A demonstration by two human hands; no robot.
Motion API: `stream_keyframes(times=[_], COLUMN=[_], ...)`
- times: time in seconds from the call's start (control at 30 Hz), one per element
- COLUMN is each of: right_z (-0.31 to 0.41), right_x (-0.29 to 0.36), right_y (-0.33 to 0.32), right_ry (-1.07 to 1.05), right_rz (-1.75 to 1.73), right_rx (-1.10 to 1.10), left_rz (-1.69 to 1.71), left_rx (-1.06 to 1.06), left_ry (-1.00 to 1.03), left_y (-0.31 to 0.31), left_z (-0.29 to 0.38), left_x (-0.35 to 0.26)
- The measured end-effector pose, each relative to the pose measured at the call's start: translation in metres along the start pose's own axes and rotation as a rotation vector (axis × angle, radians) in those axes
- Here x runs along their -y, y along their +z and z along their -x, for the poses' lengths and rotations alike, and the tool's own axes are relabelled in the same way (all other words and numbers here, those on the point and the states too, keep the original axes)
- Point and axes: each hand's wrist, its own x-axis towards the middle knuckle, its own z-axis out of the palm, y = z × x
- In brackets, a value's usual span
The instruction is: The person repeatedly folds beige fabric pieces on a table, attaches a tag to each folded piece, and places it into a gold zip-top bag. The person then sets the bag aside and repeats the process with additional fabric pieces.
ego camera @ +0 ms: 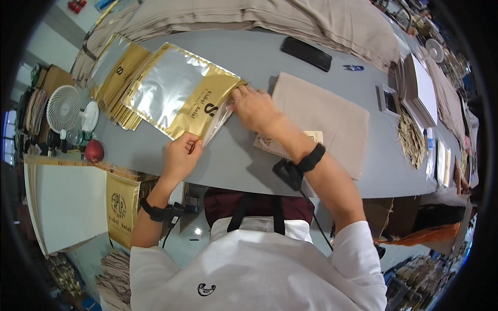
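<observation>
A gold plastic bag [167,91] with a clear window and printed writing lies in front of me, its mouth toward the right and a little apart. My left hand [183,155] pinches the near corner of that mouth. At the far corner, my right hand [255,107] grips the edge, fingertips partly hidden. A folded beige cloth [323,109] with zigzag-cut edges lies under and beyond my right forearm. On it rests a small cream tag [314,137] with a string, partly covered by the arm.
More gold bags [116,74] are stacked at left. A phone [306,53] and blue thread snips [353,67] lie beyond the cloth. Beige fabric [264,15] is piled along the back. A white fan [64,109] and red round object [94,151] stand left; a white box [420,91] is right.
</observation>
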Motion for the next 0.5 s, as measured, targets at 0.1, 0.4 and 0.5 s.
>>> stream_keyframes(times=[0.1,0.4,0.5], right_z=[0.008,0.036,0.036], right_x=[-0.036,-0.137,-0.149], right_y=[-0.039,-0.066,-0.058], right_ry=[0.110,0.405,0.517], right_rz=[-0.341,0.046,-0.076], right_rx=[0.177,-0.112,0.046], left_rz=[-0.138,-0.355,-0.336], left_rx=[0.032,0.119,0.093], left_ry=[0.050,0.220,0.240], left_y=[-0.003,0.018,0.031], left_z=[-0.004,-0.031,-0.047], left_x=[-0.012,-0.052,-0.055])
